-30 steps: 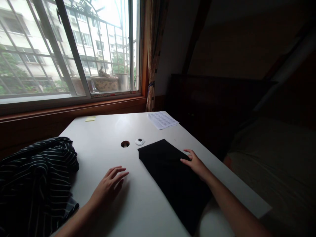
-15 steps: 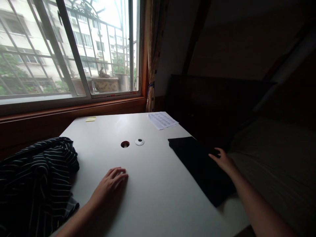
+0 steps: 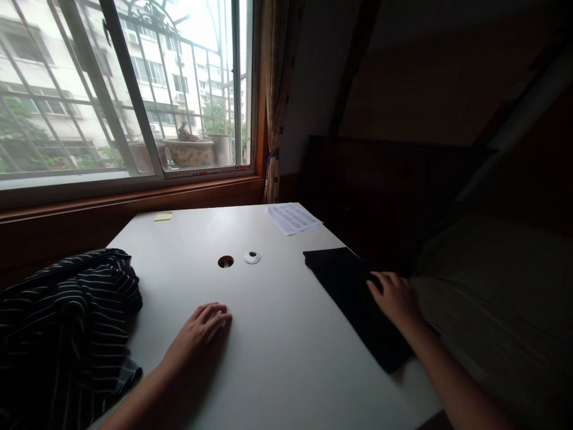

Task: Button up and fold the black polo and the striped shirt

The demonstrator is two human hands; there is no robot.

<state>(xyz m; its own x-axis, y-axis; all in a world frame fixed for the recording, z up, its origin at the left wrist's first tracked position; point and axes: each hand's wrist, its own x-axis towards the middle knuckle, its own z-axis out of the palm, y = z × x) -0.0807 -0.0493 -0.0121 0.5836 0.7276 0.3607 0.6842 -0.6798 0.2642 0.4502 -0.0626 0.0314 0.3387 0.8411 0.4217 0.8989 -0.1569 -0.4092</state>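
My left hand [image 3: 205, 322] rests on the white table [image 3: 268, 346], its fingers loosely bent and apart, holding nothing. On the right, my right hand [image 3: 396, 295] is over a flat black folded cloth [image 3: 344, 292], thumb and fingers spread; whether it presses on the cloth I cannot tell. The cloth lies along the table's right edge. To the left of my left hand a heap of black cloth with white stripes [image 3: 76, 322] covers the table's left side.
Near the far edge lie printed papers [image 3: 293, 218] and a yellow sticky note [image 3: 163, 216]. A round cable hole [image 3: 225, 261] is in the tabletop, its white cover [image 3: 251, 257] beside it. A barred window [image 3: 188, 89] and a curtain [image 3: 274, 119] stand behind.
My right hand has moved left, farther over the black folded cloth. My left hand and the striped cloth stay where they were.
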